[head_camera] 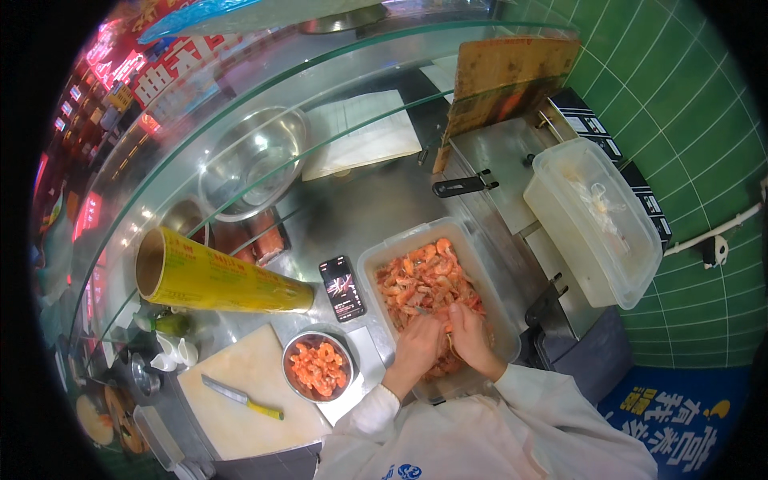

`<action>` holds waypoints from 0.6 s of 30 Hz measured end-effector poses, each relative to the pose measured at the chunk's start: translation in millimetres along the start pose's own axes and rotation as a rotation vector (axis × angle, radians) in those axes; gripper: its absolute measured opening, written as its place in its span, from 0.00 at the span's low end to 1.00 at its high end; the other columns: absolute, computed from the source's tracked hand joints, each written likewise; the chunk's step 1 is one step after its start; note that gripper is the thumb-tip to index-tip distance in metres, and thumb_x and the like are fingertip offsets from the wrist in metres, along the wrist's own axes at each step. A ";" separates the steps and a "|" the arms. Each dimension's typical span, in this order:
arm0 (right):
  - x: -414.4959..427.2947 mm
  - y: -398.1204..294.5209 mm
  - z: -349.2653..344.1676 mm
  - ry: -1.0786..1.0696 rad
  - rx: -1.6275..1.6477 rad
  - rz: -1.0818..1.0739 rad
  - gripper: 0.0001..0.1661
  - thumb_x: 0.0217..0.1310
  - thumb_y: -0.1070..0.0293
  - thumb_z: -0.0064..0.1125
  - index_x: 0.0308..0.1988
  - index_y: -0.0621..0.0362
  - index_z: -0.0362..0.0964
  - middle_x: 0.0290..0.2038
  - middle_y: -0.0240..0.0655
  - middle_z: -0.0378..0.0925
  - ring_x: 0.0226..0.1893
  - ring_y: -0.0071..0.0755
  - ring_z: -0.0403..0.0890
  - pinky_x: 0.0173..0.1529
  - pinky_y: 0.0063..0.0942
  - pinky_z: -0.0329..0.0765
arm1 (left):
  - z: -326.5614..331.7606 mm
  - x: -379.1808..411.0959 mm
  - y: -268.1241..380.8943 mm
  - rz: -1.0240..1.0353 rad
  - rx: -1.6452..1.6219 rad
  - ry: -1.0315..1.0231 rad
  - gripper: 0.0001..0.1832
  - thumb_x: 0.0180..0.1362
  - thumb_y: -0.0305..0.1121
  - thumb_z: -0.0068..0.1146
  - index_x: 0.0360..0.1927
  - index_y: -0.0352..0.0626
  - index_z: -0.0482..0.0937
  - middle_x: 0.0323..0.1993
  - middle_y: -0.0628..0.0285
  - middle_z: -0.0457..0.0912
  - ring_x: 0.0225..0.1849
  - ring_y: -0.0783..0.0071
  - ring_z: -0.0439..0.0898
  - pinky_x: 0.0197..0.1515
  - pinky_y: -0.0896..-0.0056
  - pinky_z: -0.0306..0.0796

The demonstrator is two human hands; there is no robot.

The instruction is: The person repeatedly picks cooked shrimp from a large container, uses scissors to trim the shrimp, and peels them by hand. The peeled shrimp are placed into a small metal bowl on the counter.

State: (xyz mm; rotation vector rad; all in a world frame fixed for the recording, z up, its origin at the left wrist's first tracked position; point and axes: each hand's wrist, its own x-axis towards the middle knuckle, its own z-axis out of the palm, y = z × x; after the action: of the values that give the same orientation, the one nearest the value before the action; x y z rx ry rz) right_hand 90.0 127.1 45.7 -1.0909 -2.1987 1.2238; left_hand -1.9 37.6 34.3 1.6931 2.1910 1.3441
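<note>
A deep translucent plastic tub (491, 300) stands before me, holding a heap of cooked orange shrimp (420, 276), many with shells on. Over its near part, my left hand (420, 342) and my right hand (471, 336) meet, thumbs and fingertips pinched around one shrimp (448, 325). The fingers hide most of that shrimp. Left of the tub, a round metal bowl (290, 351) contains peeled shrimp (318, 367). It sits partly on a white sheet (365, 348) beside a cutting board (240, 360), where a knife (246, 399) with a yellow-green handle lies.
A lit phone (342, 288) rests left of the tub, near a large yellow roll of film (228, 273). Behind are a wide steel bowl (258, 162) and a glass guard. To the right, a black-handled metal unit (498, 174) bears a lidded plastic container (576, 240).
</note>
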 end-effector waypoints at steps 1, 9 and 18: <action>0.1 -7.7 -3.2 0.009 -0.045 -0.009 0.20 0.68 0.60 0.40 0.29 0.64 0.67 0.25 0.50 0.73 0.27 0.53 0.74 0.33 0.41 0.69 | 1.2 -1.1 -0.9 -0.018 0.007 0.015 0.07 0.52 0.21 0.56 0.35 0.36 0.75 0.28 0.54 0.76 0.28 0.55 0.77 0.31 0.62 0.72; 0.0 13.1 9.3 0.051 0.014 -0.023 0.19 0.67 0.61 0.43 0.31 0.65 0.70 0.27 0.53 0.74 0.30 0.57 0.75 0.34 0.44 0.69 | 8.1 0.2 -0.5 -0.061 -0.063 0.107 0.06 0.54 0.21 0.55 0.36 0.37 0.76 0.29 0.52 0.77 0.29 0.54 0.78 0.32 0.62 0.72; 4.2 18.8 13.6 0.084 -0.013 -0.033 0.16 0.67 0.62 0.42 0.34 0.65 0.68 0.25 0.55 0.73 0.28 0.61 0.74 0.30 0.46 0.69 | 25.8 -4.4 2.3 -0.544 -0.265 0.186 0.06 0.61 0.26 0.50 0.37 0.34 0.75 0.26 0.52 0.79 0.27 0.60 0.79 0.31 0.67 0.71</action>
State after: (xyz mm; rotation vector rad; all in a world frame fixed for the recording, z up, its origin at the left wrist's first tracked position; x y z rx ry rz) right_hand 86.8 129.0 22.4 -1.0872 -2.1560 1.1305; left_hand 15.1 49.2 18.0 0.8255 2.2063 1.5748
